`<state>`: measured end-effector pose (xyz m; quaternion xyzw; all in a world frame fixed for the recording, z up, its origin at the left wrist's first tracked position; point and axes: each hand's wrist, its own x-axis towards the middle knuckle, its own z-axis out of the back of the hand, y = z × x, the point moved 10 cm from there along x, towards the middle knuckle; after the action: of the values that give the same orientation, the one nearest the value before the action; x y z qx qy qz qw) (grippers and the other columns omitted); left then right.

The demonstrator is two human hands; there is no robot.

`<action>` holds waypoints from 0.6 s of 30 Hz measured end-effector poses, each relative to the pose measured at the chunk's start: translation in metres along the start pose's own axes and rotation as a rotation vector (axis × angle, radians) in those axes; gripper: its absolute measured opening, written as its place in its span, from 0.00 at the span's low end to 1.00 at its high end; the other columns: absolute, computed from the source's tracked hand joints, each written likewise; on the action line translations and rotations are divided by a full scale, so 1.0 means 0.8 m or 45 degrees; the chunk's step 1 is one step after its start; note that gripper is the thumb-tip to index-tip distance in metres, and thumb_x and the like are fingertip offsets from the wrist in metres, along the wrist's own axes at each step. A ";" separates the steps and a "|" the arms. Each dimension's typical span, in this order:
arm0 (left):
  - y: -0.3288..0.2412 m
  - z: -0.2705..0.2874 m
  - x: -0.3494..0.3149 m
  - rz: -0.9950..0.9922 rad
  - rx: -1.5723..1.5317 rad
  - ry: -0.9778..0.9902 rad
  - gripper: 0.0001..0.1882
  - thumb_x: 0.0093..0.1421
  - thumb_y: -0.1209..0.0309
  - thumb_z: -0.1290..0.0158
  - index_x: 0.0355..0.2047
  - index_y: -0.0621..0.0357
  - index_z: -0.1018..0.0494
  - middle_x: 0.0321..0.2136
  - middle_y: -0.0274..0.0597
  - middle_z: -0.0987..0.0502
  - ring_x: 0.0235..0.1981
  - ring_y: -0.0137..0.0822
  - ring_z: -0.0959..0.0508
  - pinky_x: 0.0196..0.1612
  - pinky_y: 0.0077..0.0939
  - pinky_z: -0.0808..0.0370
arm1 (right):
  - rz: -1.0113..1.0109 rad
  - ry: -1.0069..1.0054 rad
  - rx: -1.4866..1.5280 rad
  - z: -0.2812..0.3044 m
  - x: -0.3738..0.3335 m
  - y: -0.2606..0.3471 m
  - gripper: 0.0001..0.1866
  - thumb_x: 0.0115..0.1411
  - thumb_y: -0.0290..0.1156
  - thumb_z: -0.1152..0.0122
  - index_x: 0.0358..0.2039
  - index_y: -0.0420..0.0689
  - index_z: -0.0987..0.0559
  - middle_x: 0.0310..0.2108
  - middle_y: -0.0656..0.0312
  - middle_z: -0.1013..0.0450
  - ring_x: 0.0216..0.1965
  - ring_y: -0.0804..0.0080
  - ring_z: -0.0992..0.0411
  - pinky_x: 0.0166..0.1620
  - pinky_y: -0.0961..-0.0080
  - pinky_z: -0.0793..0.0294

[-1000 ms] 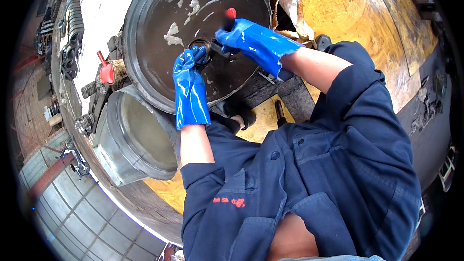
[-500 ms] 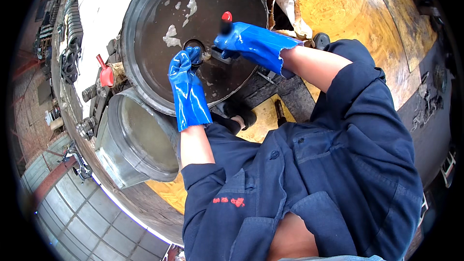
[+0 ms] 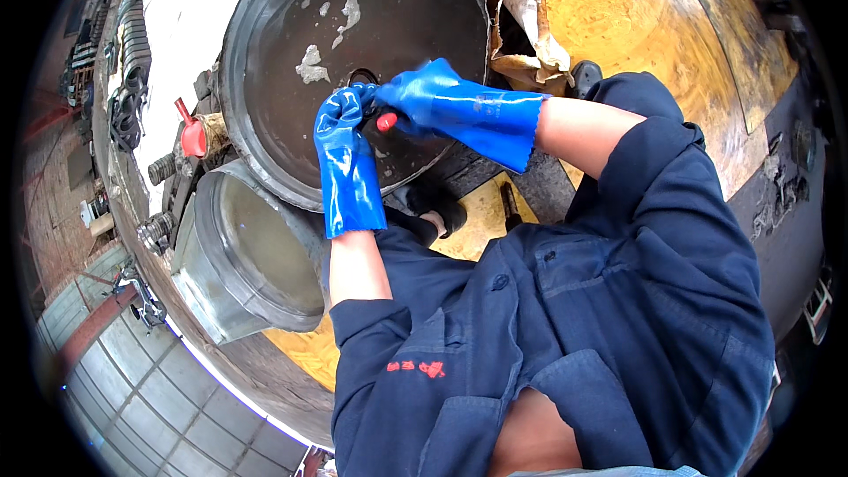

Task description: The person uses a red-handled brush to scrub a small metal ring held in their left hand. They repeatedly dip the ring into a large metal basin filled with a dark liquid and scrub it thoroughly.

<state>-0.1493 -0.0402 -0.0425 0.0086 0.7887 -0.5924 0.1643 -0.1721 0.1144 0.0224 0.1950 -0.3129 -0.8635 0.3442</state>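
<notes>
Both my hands wear long blue rubber gloves and meet over a wide round metal basin [image 3: 237, 137] of murky liquid. My left hand [image 3: 340, 119] is closed on a dark ring-shaped part [image 3: 363, 76], whose upper rim shows above the fingers. Pressed close against it from the right, my right hand [image 3: 420, 97] is closed around a tool with a red-ended handle [image 3: 386, 122]. The red end points toward me, and the tool's working end is hidden by the gloves. Patches of pale foam [image 3: 312, 65] float on the liquid.
A metal bucket [image 3: 199, 274] of cloudy liquid stands tilted left of my legs. Beyond it are a red scoop [image 3: 193, 134] and ribbed metal parts [image 3: 161, 168]. A torn paper sack [image 3: 539, 57] leans by the basin's right side, on yellowish boards [image 3: 618, 18].
My right hand has turned and moved left against the left hand. The tool's red end has swung from the far side to the near side. The left hand has barely shifted.
</notes>
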 end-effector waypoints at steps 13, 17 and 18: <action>-0.087 -0.119 -0.068 -1.500 2.021 0.234 0.16 0.48 0.72 0.31 0.39 0.54 0.17 0.39 0.43 0.15 0.44 0.49 0.15 0.49 0.46 0.20 | -0.196 0.243 -0.207 0.011 -0.039 -0.027 0.13 0.57 0.36 0.34 0.44 0.54 0.20 0.40 0.59 0.19 0.45 0.54 0.19 0.41 0.54 0.20; -0.087 -0.138 -0.076 -1.524 2.085 0.259 0.15 0.49 0.72 0.32 0.39 0.53 0.18 0.39 0.42 0.15 0.43 0.49 0.15 0.49 0.44 0.20 | -0.021 0.307 -0.362 -0.006 -0.056 -0.016 0.14 0.57 0.35 0.34 0.44 0.50 0.20 0.40 0.58 0.19 0.43 0.53 0.18 0.39 0.53 0.21; -0.085 -0.141 -0.077 -1.543 2.084 0.283 0.15 0.49 0.72 0.32 0.39 0.53 0.18 0.39 0.42 0.15 0.43 0.49 0.15 0.49 0.44 0.20 | -0.020 0.362 -0.386 -0.009 -0.062 -0.017 0.15 0.57 0.35 0.34 0.45 0.49 0.21 0.41 0.58 0.19 0.44 0.53 0.18 0.39 0.53 0.21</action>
<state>-0.1334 0.0566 0.0652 -0.2272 0.0250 -0.9284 -0.2930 -0.1403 0.1551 0.0140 0.2633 -0.1261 -0.8672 0.4035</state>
